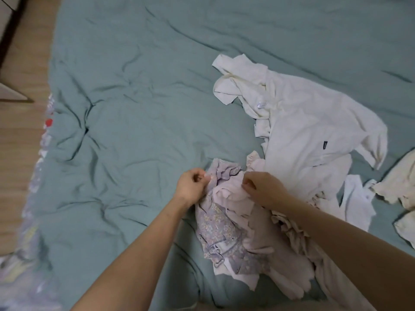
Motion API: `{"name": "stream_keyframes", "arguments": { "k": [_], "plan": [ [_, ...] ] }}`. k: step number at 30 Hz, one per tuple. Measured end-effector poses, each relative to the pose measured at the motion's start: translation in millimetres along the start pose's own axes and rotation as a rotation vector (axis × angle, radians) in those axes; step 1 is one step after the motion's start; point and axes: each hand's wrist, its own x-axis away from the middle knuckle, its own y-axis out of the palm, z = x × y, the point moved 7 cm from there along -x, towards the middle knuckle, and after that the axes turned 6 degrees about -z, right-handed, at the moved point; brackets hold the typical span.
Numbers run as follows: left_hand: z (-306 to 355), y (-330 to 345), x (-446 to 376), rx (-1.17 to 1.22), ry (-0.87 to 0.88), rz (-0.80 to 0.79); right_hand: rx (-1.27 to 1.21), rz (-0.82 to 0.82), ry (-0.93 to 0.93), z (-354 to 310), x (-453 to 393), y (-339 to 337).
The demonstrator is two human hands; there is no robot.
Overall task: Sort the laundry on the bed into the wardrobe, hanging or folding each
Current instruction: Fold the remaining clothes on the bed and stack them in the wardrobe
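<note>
Both hands work at the near pile. The left hand (pixel 192 185) pinches the top edge of a lilac floral garment (pixel 221 232); the right hand (pixel 260 187) pinches a pale pink garment (pixel 258 250) lying over it. At two o'clock a white shirt (pixel 310 131) lies spread, with one small dark label (pixel 325 144), its writing too small to read. Cream pieces (pixel 397 182) sit at three o'clock. The teal bed cover (pixel 134 108) lies bare from nine to twelve; its edge meets the wooden floor (pixel 20 108) at nine.
</note>
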Motion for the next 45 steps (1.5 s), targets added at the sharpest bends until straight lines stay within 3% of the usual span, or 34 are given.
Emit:
{"name": "stream_keyframes", "arguments": {
  "k": [4,8,13,16,21,25,30,33,38,41,45],
  "plan": [
    [38.2,-35.7,25.8,0.512,0.017,0.088,-0.441,0.153,0.027,-25.0,-4.0,-35.7],
    [84.9,-81.9,66.2,0.746,0.082,0.118,-0.935,0.144,0.075,-75.8,-6.0,-73.1],
    [157.9,-144.8,125.7,0.974,0.239,0.030,-0.879,-0.151,-0.196,-175.2,9.3,-100.1],
    [188.2,-176.8,166.3,0.733,0.362,-0.071,-0.801,-0.246,-0.321,-231.2,25.4,-112.3],
    [202.2,-231.4,214.1,0.348,0.519,-0.065,-0.858,-0.179,-0.376,-298.8,41.0,-134.1],
    [203.5,-289.6,231.7,0.156,0.590,0.132,-0.713,-0.121,-0.346,-333.0,62.4,-115.2],
    [187.2,-356.4,245.6,0.199,0.577,0.285,-0.533,-0.019,-0.282,-355.3,90.1,-108.7],
    [187.8,-374.3,249.0,0.112,0.581,0.242,-0.307,0.061,-0.249,-359.7,102.0,-111.8],
    [194.3,-377.6,256.2,0.044,0.585,0.220,-0.232,0.161,-0.259,-356.9,122.3,-132.7],
    [189.9,-369.2,264.1,-0.109,0.503,0.123,-0.115,0.184,-0.320,-360.3,137.6,-146.2],
    [174.8,-324.2,267.6,-0.251,0.430,-0.133,-0.050,0.187,-0.444,-383.8,149.7,-154.9]
  ]
}}
